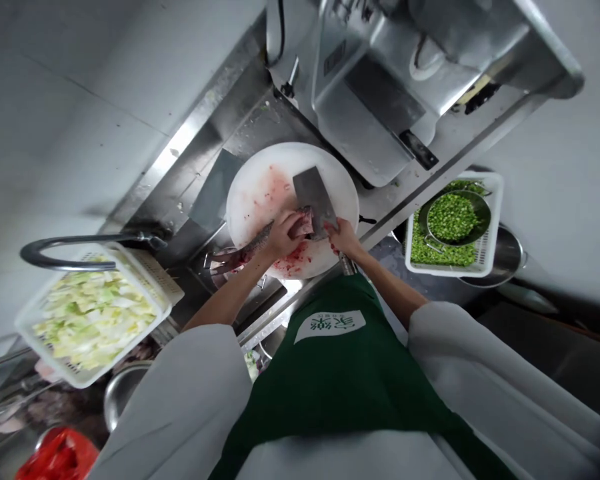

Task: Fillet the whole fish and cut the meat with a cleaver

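A fish [253, 245] lies across the near-left edge of a round white cutting board [280, 175] that is smeared with blood. My left hand [282, 235] is closed on the fish's cut body, pressing it to the board. A wide cleaver [315, 196] stands with its blade on the fish beside my left fingers. My right hand [343, 237] is wrapped round the cleaver's handle at the board's near edge.
A white basket of chopped pale cabbage [95, 313] sits at the left under a curved tap [75, 244]. At the right, a white basket and a metal bowl hold chopped greens [453, 217]. A steel machine [380, 87] stands behind the board. A red bag [60, 457] lies bottom left.
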`<state>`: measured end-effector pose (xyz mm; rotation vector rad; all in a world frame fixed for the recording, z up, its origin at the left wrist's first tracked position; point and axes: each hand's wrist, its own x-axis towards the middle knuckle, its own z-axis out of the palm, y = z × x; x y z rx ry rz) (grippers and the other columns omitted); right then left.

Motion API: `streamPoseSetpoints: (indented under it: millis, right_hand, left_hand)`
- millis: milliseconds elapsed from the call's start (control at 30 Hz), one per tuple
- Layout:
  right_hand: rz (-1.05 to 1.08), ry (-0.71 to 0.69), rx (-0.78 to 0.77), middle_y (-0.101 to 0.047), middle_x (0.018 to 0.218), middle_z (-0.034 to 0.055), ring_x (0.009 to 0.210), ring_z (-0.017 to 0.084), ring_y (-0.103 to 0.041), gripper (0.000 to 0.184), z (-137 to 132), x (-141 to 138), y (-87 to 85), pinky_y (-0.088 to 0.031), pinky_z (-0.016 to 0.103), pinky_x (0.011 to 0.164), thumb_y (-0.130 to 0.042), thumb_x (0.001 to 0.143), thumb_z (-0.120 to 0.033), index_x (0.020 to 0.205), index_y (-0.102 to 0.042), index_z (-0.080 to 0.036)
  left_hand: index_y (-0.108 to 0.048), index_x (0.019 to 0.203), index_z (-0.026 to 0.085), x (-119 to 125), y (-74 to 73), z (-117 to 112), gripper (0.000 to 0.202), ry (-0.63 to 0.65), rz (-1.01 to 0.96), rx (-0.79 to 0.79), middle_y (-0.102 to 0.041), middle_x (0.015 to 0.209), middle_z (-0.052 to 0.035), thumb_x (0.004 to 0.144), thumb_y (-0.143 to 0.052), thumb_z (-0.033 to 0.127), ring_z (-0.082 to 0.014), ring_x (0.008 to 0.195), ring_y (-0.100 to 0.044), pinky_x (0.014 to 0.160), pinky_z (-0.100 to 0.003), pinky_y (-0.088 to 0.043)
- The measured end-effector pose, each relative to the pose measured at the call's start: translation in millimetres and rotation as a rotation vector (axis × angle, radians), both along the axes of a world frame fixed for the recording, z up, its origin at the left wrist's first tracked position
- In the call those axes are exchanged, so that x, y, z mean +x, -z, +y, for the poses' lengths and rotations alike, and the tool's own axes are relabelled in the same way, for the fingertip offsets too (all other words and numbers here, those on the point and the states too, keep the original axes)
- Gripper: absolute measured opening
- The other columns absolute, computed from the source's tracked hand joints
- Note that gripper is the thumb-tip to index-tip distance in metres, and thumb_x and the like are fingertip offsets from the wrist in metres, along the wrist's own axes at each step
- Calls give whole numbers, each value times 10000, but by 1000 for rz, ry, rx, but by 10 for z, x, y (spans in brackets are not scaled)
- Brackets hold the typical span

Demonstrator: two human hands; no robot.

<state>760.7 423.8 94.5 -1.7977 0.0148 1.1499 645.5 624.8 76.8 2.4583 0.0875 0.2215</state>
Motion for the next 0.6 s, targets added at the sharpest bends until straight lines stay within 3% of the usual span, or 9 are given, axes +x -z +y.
streamPoseSetpoints:
  millis: [67,167,233,333,500,600]
  right_hand:
    - [-10,-11,-16,-444,507,-95,389,120,-464,136,-51,34,-2,-347,198,373,-558,1090,-326,1011,-502,-231]
    - [-30,-76,-44,-427,480,-92,368,137,-451,189,-233,111,-9,-333,214,345,-586,1070,-372,966,-484,-250]
    - [-44,-177,-71,-439,471,-79,358,148,-451,224,-389,172,-17,-335,230,339,-616,1044,-402,939,-486,-252]
    - [-61,-329,-95,-484,483,-53,368,157,-478,271,-540,266,-34,-354,242,347,-648,1009,-436,896,-487,-250]
    - [-79,-356,-108,-453,460,-76,353,126,-451,291,-494,430,-112,-339,216,348,-642,1021,-415,873,-449,-255]
    - [-41,-492,-121,-478,454,-66,339,125,-453,294,-545,569,-245,-326,216,337,-656,1012,-398,857,-455,-249]
  left_hand:
    - [-647,1437,165,-98,-37,41,570,-153,34,69,-670,1345,-192,1028,-556,553,-347,1304,-612,1154,-566,-481]
    - [-459,1628,129,-179,-59,45,651,-662,186,183,-505,1587,-266,1088,-391,487,-422,1541,-420,1230,-690,-350]
    - [-311,1709,107,-171,-78,4,708,-823,348,214,-353,1717,-263,1093,-350,454,-416,1650,-245,1276,-697,-277]
    - [-243,1737,111,-116,-137,-59,740,-786,446,202,-279,1776,-215,1074,-390,406,-372,1694,-135,1328,-663,-206]
    - [-248,1742,139,-94,-204,-85,728,-825,415,170,-258,1794,-185,1062,-410,344,-348,1705,-108,1343,-660,-175]
    - [-233,1747,151,-110,-191,-101,735,-815,397,171,-241,1801,-179,1062,-425,335,-335,1708,-96,1348,-655,-156]
